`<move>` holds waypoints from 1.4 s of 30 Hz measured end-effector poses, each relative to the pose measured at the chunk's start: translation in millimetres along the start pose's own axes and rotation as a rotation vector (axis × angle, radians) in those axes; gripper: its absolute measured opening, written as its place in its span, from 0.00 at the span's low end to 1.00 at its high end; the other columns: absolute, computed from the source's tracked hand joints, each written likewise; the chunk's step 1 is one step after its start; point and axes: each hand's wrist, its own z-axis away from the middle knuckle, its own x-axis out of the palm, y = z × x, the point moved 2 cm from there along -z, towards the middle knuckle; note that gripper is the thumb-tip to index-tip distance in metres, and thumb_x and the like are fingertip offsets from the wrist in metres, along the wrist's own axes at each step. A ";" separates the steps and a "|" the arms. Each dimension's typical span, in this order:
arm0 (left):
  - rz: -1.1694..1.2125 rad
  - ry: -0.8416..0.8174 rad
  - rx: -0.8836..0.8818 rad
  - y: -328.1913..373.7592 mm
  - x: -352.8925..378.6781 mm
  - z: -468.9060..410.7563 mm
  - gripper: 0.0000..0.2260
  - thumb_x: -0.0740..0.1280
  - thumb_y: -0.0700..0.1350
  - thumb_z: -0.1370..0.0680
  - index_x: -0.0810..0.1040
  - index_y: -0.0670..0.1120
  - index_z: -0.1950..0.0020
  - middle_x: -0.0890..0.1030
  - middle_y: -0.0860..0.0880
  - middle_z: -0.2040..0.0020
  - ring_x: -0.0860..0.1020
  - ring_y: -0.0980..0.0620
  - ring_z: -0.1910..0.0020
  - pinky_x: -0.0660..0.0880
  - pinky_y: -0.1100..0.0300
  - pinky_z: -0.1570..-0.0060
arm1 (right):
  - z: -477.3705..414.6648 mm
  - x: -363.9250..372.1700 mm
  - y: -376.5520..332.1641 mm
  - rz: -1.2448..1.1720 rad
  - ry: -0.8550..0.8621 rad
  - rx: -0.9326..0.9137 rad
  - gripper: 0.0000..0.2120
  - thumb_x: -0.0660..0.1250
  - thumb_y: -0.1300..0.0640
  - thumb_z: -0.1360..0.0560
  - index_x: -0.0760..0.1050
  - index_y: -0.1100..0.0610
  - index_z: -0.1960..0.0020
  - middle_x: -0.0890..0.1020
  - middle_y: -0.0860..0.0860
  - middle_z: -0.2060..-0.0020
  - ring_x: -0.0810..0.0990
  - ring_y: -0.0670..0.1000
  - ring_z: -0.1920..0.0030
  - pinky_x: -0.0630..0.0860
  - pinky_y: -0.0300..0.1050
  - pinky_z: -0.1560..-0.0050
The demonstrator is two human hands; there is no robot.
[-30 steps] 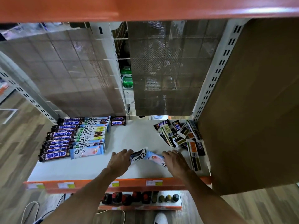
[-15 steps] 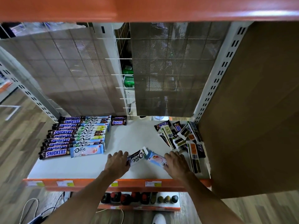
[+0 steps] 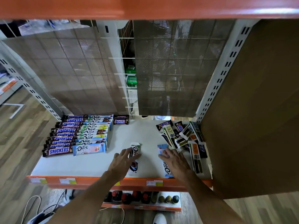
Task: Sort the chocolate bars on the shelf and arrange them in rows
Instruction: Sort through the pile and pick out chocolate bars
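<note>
Spread grips are pressed on near-to-far bars: left hand on white Dove bar, right hand on blue Dove bar; Dove row is found far-left.

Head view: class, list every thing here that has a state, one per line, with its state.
left hand, fingers flat on white Dove bar
right hand, fingers flat on blue Dove bar
white Dove bar, lying flat, not in a row
blue Dove bar, lying flat, not in a row
Snickers row, sorted, overlapping
Dove row, sorted, overlapping
loose pile, jumbled, unsorted
</note>
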 end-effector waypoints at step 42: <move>-0.008 0.275 -0.073 -32.8 13.7 33.6 0.28 0.78 0.37 0.46 0.71 0.43 0.50 0.74 0.45 0.60 0.74 0.46 0.64 0.74 0.52 0.67 | -8.3 13.4 -25.6 -0.055 0.173 0.141 0.28 0.82 0.55 0.48 0.74 0.55 0.52 0.76 0.54 0.59 0.76 0.54 0.60 0.75 0.50 0.62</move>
